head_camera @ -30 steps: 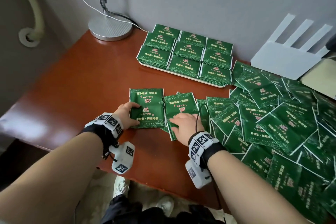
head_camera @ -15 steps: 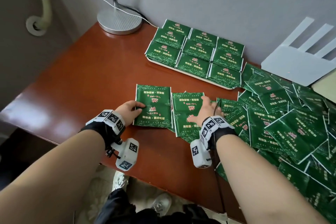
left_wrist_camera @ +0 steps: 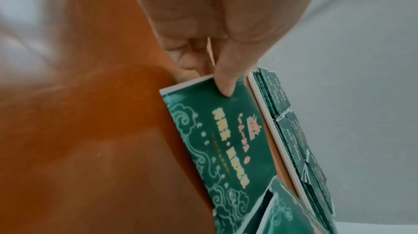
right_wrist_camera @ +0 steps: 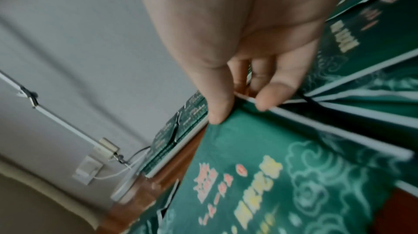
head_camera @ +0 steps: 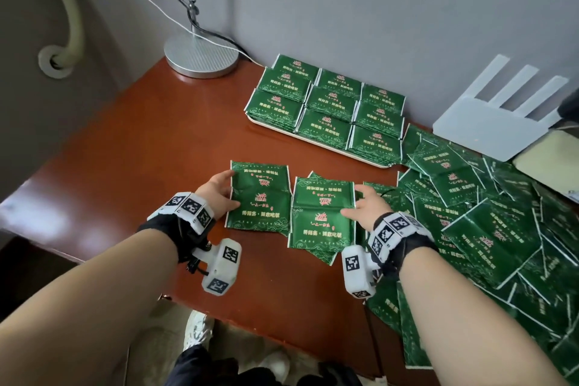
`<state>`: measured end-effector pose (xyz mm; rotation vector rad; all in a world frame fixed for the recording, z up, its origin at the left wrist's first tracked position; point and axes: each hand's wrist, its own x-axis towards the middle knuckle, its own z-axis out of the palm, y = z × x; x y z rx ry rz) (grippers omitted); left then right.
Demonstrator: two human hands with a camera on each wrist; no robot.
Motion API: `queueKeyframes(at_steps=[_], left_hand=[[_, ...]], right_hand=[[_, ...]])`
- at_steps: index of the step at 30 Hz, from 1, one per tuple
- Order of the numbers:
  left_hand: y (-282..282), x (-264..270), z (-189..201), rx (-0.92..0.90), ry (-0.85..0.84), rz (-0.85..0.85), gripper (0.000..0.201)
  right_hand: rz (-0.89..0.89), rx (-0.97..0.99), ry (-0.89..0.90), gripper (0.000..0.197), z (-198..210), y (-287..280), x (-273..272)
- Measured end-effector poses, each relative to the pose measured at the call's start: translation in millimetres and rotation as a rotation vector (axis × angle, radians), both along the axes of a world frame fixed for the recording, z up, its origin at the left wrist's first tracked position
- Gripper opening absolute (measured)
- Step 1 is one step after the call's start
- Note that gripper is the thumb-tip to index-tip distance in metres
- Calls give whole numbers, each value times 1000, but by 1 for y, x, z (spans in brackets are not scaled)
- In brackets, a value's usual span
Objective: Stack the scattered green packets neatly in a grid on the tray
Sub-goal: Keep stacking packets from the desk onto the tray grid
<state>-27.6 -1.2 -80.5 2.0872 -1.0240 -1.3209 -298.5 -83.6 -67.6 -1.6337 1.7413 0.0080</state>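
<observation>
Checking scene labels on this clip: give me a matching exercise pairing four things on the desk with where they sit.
Things:
1. tray
2. lamp base
3. loose packet pile
4. left hand

Places:
A. back left corner of the desk
B. gripping the left edge of a small packet stack near the front
C. against the wall, filled with a grid of packets
D. spread over the right side of the desk

Pairs: 1-C, 2-A, 3-D, 4-B

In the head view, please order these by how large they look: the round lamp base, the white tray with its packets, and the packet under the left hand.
1. white tray with its packets
2. round lamp base
3. packet under the left hand, close to the base in apparent size; it lies nearer the camera, so the order of 2 and 3 is unsure.
</observation>
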Motion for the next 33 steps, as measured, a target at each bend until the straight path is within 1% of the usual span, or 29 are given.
queueKeyframes(at_steps=[4, 5, 6, 9, 13, 14, 16, 17, 19, 21, 22, 25, 27, 29, 33], left_hand=[[-3, 1, 15, -82, -110, -3, 62], [-4, 1, 19, -113, -142, -4, 60], [-4, 1, 23, -144, -170, -2, 58], [-6, 0, 28, -188, -215, -5, 53], [-1, -3, 20, -116, -347, -117, 42], [0, -3, 18, -95, -378, -136, 38], [1, -1, 14, -64, -435, -156, 33], [2, 0, 14, -47, -454, -154, 34], [2, 1, 16, -36, -475, -153, 38], [-1, 2, 19, -72, -461, -161, 37], [-1, 2, 21, -94, -441, -161, 33], [-1, 3, 17, -137, -297, -106, 28], [-2, 3, 11, -143, -195, -62, 27], [-4, 2, 6, -136, -133, -57, 26], [-13, -1, -2, -105, -103, -53, 25]], right_hand=[[-58, -47, -296, 69, 17, -1, -8], [-59, -77, -336, 68, 20, -1, -11], [-33, -127, -336, 66, 22, 0, -14], [116, -267, -200, 59, 21, 6, -21], [103, -281, 36, 40, 7, 19, -26], [95, -291, 64, 33, 4, 21, -26], [65, -330, 66, 22, 3, 23, -27], [48, -354, 53, 20, 4, 23, -27], [33, -376, 1, 26, 8, 19, -27], [52, -343, -39, 36, 10, 16, -25], [59, -319, -42, 37, 9, 15, -24], [47, -269, -24, 33, 3, 18, -19], [35, -243, -29, 33, -1, 21, -16], [-16, -235, -69, 34, -4, 23, -15], [-147, -222, -136, 37, -10, 20, -19]])
